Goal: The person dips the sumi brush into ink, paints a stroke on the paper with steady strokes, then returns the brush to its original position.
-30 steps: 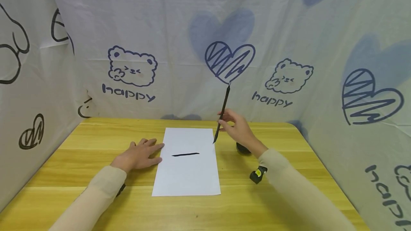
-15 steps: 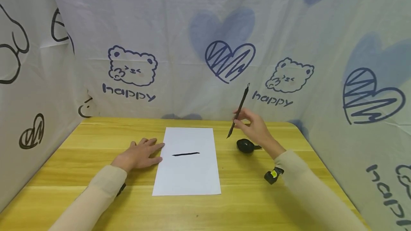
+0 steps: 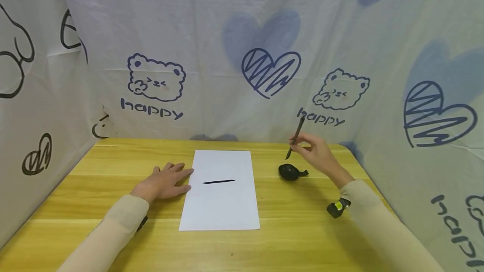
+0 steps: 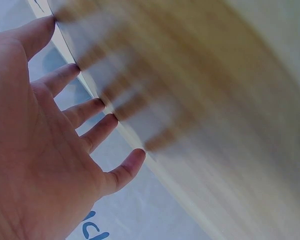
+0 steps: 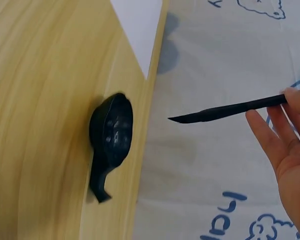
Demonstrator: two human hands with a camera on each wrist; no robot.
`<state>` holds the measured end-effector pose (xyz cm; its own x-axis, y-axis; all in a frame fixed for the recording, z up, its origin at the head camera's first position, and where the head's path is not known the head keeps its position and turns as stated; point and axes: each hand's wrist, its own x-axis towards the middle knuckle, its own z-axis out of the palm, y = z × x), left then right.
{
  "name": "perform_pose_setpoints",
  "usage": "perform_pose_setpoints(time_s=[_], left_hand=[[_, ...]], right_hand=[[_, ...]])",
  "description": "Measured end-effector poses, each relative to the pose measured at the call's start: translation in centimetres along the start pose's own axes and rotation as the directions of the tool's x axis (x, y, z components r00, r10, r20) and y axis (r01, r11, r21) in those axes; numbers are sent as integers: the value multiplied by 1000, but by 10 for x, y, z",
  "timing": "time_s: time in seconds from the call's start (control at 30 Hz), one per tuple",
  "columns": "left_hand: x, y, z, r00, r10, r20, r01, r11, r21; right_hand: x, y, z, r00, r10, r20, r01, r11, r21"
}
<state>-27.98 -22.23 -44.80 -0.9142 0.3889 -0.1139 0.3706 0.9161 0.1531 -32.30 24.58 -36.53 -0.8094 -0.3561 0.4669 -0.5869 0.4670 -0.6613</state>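
A black writing brush (image 3: 297, 133) is pinched between the thumb and fingers of my right hand (image 3: 315, 152), its dark pointed tip slanting down. Just below that tip a small black ink dish (image 3: 289, 172) with a curved handle sits on the table; in the right wrist view the dish (image 5: 112, 132) has a shiny dark inside, and the brush (image 5: 225, 111) is apart from it. My left hand (image 3: 162, 184) lies with spread fingers, fingertips touching the left edge of a white sheet of paper (image 3: 219, 209). One black stroke (image 3: 218, 181) crosses the sheet.
The yellow wooden table (image 3: 242, 249) carries the paper at its middle and the dish to the right. Behind and beside it hangs a pale cloth (image 3: 211, 95) with hearts, bears and lettering. A black camera (image 3: 335, 209) hangs under my right wrist.
My right hand has carried the brush rightward from the paper's right edge to above the ink dish, which is now fully uncovered. My left hand and the paper have stayed still.
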Motion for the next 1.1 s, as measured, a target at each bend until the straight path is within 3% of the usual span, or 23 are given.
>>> perform_pose_setpoints(time_s=[0.17,0.3,0.37,0.47,0.57,0.83,1.1], left_hand=[[1,-1,1,1000,1,0,-1,1000,7],[1,-1,0,1000,0,0,0,1000,5],[1,-1,0,1000,1,2,-1,1000,-1],[1,0,0,1000,3,5,-3,1000,-2],[1,0,0,1000,3,4,-3,1000,3],[-1,0,0,1000,2,1,-2,1000,7],[0,0,0,1000,7,1,-7,1000,3]], right_hand=[[-6,8,-7,998,-64,22,65,998,-8],[-10,13,-10,984,-168,56,171,984,-51],[-13,17,-11,964,-253,83,260,961,-95],[-17,23,-12,917,-378,128,396,901,-179],[-21,28,-12,881,-445,162,472,850,-233],[-33,35,-14,878,-427,215,471,851,-234],[-44,46,-15,846,-471,250,530,799,-285]])
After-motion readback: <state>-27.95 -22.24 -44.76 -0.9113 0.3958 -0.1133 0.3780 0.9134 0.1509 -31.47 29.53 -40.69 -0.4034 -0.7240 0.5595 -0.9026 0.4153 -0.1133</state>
